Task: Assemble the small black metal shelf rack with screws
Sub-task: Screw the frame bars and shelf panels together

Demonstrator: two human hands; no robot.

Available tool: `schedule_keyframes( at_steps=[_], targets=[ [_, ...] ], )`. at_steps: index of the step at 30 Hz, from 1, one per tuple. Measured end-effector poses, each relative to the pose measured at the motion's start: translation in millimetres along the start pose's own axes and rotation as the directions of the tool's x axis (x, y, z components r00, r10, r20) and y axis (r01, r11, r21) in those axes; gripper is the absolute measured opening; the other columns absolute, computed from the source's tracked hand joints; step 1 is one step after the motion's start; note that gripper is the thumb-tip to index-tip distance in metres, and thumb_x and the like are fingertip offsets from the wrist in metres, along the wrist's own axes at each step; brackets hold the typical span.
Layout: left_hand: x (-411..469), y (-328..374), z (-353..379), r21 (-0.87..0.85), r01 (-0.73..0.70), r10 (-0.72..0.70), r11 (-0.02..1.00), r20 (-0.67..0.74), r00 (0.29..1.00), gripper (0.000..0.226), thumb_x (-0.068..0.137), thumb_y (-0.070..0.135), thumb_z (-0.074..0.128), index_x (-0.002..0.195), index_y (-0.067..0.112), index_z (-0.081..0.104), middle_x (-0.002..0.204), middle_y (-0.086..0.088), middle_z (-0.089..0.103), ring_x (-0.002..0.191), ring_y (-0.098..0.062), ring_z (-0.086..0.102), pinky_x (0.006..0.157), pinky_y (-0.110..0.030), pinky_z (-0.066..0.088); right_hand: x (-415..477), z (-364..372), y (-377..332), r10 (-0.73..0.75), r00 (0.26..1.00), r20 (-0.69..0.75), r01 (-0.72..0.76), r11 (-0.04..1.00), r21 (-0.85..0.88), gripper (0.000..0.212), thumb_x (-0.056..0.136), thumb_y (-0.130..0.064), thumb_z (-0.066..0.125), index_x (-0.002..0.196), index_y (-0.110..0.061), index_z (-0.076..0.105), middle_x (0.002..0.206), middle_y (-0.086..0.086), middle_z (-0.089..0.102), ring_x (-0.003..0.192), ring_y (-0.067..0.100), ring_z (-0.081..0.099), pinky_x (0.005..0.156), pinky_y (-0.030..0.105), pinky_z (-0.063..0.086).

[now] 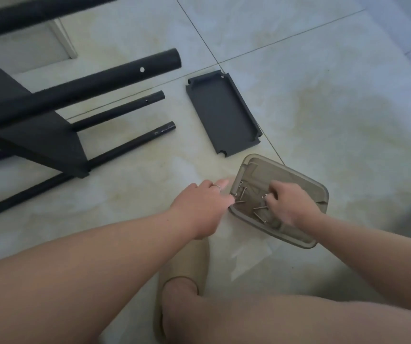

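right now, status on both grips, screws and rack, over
Left grip at tray rim, right grip curled among loose screws, hold unclear. Rack partly built, shelf panel loose beside it. Nothing blocking.

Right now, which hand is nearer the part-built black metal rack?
Left. Left hand lies between the rack and the brown plastic tray; right hand is farther, inside it.

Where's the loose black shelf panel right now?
Head view: the panel lies flat on the floor, right of the rack's tube ends and just beyond the screw tray.
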State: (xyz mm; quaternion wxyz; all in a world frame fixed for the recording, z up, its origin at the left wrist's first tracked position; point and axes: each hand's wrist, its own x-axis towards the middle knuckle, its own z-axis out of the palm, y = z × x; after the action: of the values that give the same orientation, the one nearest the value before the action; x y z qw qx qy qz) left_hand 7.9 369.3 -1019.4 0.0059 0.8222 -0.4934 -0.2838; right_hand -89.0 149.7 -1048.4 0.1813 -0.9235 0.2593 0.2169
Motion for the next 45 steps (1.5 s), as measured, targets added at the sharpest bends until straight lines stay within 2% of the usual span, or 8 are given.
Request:
schedule_keyframes(
  at_steps=[4, 12, 17, 21, 24, 28, 34, 45],
  targets=[
    [-33, -19, -34, 0.012, 0.040, -0.040, 0.999, -0.007, 0.999, 0.038, 0.100, 0.024, 0.046, 0.138, 0.027, 0.047, 0.156, -0.003, 0.031, 0.132, -0.026, 0.041, 0.096, -0.039, 0.039, -14, -38, -51, -0.136, 0.987, -0.083, 0.146, 0.981, 0.128, 0.025, 0.095, -0.018, 0.052, 0.071, -0.018, 0.047, 0.064, -0.003, 0.054, 0.062, 0.022, 0.051, 0.055, 0.032, 0.038],
    [-159, -88, -91, 0.004, 0.209, -0.199, 0.978, -0.289, 0.937, 0.021, 0.100, 0.027, 0.044, 0.118, 0.026, 0.055, 0.118, 0.005, 0.056, 0.102, -0.022, 0.057, 0.071, -0.034, 0.040, -51, -95, -199, -0.448, 0.882, -0.144, 0.471, 0.847, 0.248, 0.010, 0.096, -0.014, 0.065, 0.090, -0.022, 0.062, 0.077, -0.011, 0.065, 0.073, 0.005, 0.061, 0.062, 0.008, 0.042],
    [-235, -139, -111, -0.173, 0.361, -0.385, 0.916, -0.630, 0.674, 0.011, 0.094, 0.023, 0.054, 0.104, 0.020, 0.056, 0.098, 0.000, 0.058, 0.087, -0.023, 0.055, 0.074, -0.038, 0.049, -73, -113, -277, -0.626, 0.757, -0.189, 0.650, 0.751, 0.114, 0.005, 0.100, -0.018, 0.059, 0.097, -0.020, 0.062, 0.092, -0.009, 0.065, 0.088, 0.010, 0.060, 0.079, 0.024, 0.048],
    [-255, -180, -114, -0.474, 0.517, -0.694, 0.713, -0.579, 0.427, 0.033, 0.097, 0.031, 0.056, 0.126, 0.016, 0.053, 0.121, -0.005, 0.058, 0.110, -0.025, 0.054, 0.092, -0.043, 0.049, -74, -115, -323, -0.767, 0.620, -0.167, 0.757, 0.640, -0.131, 0.007, 0.101, -0.018, 0.058, 0.102, -0.015, 0.064, 0.121, -0.003, 0.056, 0.116, 0.020, 0.047, 0.099, 0.033, 0.035],
    [-254, -205, -118, -0.682, 0.501, -0.830, 0.533, -0.306, 0.467, 0.046, 0.100, 0.043, 0.049, 0.138, 0.016, 0.047, 0.134, -0.006, 0.055, 0.118, -0.028, 0.054, 0.100, -0.046, 0.047, -66, -110, -354, -0.826, 0.560, -0.071, 0.775, 0.552, -0.307, 0.009, 0.101, -0.022, 0.058, 0.104, -0.018, 0.066, 0.150, -0.001, 0.043, 0.144, 0.023, 0.028, 0.111, 0.037, 0.020],
    [-237, -228, -123, -0.752, 0.457, -0.796, 0.475, -0.146, 0.587, 0.046, 0.101, 0.051, 0.042, 0.103, 0.012, 0.068, 0.099, -0.006, 0.069, 0.087, -0.023, 0.062, 0.076, -0.034, 0.045, -48, -96, -384, -0.776, 0.615, 0.140, 0.761, 0.537, -0.364, 0.007, 0.102, -0.029, 0.055, 0.100, -0.030, 0.062, 0.164, -0.005, 0.026, 0.155, 0.017, 0.006, 0.122, 0.044, 0.001],
    [-220, -248, -130, -0.798, 0.429, -0.659, 0.423, 0.054, 0.750, 0.046, 0.099, 0.051, 0.045, 0.103, 0.013, 0.070, 0.076, -0.005, 0.076, 0.059, -0.016, 0.068, 0.071, -0.030, 0.047, -34, -82, -395, -0.752, 0.640, 0.159, 0.757, 0.583, -0.295, 0.011, 0.099, -0.031, 0.059, 0.091, -0.038, 0.057, 0.147, -0.008, 0.043, 0.139, 0.018, 0.034, 0.122, 0.043, 0.001],
    [-227, -244, -131, -0.826, 0.418, -0.612, 0.378, 0.116, 0.782, 0.036, 0.100, 0.045, 0.052, 0.100, 0.015, 0.073, 0.075, 0.000, 0.077, 0.071, -0.004, 0.067, 0.078, -0.029, 0.043, -37, -82, -384, -0.754, 0.640, 0.149, 0.759, 0.589, -0.276, 0.011, 0.100, -0.033, 0.059, 0.092, -0.041, 0.057, 0.135, -0.010, 0.044, 0.129, 0.015, 0.037, 0.117, 0.036, 0.007]
  ],
)
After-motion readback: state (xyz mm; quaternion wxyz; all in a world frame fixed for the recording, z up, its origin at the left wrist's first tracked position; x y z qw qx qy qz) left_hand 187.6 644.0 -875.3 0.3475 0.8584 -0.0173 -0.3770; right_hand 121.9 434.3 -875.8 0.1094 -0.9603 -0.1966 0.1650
